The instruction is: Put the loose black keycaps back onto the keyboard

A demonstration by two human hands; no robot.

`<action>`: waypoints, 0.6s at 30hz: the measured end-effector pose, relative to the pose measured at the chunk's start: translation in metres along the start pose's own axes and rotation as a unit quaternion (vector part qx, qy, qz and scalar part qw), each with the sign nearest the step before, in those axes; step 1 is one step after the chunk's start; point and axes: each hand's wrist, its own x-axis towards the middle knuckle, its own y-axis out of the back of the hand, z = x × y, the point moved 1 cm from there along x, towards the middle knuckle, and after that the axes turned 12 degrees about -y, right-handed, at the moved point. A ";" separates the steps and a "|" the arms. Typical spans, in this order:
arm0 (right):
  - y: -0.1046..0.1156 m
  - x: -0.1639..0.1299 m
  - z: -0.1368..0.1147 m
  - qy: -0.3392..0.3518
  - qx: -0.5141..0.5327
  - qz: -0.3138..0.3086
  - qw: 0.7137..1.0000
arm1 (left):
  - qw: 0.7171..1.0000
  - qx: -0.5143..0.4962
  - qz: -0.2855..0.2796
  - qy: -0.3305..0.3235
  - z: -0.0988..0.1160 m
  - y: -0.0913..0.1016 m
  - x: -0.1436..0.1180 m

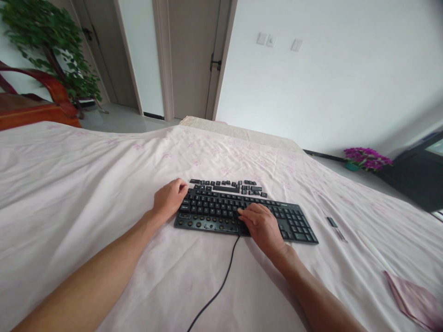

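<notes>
A black keyboard (pixel 211 208) lies on the pale floral bedsheet, its lower left rows stripped of keycaps so that round key seats show. Above its top edge, loose black keycaps (pixel 224 183) are laid out in rows, with a long spacebar (pixel 226 188) among them. My left hand (pixel 170 197) is closed at the keyboard's upper left corner, its fingers curled against the edge. Over the middle of the lower rows, my right hand (pixel 260 222) has its thumb and fingers pinched together. Whatever sits between those fingertips is hidden.
A black cable (pixel 224 276) runs from the keyboard towards me. A small wire keycap puller (pixel 335 227) with a dark handle lies to the right. At the far right is a folded pink cloth (pixel 413 297). A wooden chair (pixel 41 94) stands beyond the bed at left.
</notes>
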 end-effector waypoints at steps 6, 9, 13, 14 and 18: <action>-0.002 -0.001 -0.006 0.021 -0.027 0.004 0.999 | 1.000 -0.001 -0.002 0.001 0.001 0.001 0.000; -0.002 -0.001 -0.010 0.031 -0.050 0.008 0.998 | 1.000 0.002 -0.005 0.002 0.001 0.001 0.001; 0.000 0.000 -0.013 0.037 -0.084 0.020 0.996 | 1.000 0.002 -0.004 0.001 0.001 0.000 0.000; 0.001 0.000 -0.013 0.039 -0.088 0.021 0.995 | 1.000 0.002 -0.003 0.002 0.000 0.000 0.000; 0.000 0.001 -0.012 0.042 -0.084 0.016 0.995 | 1.000 0.000 -0.003 0.002 0.000 0.000 0.000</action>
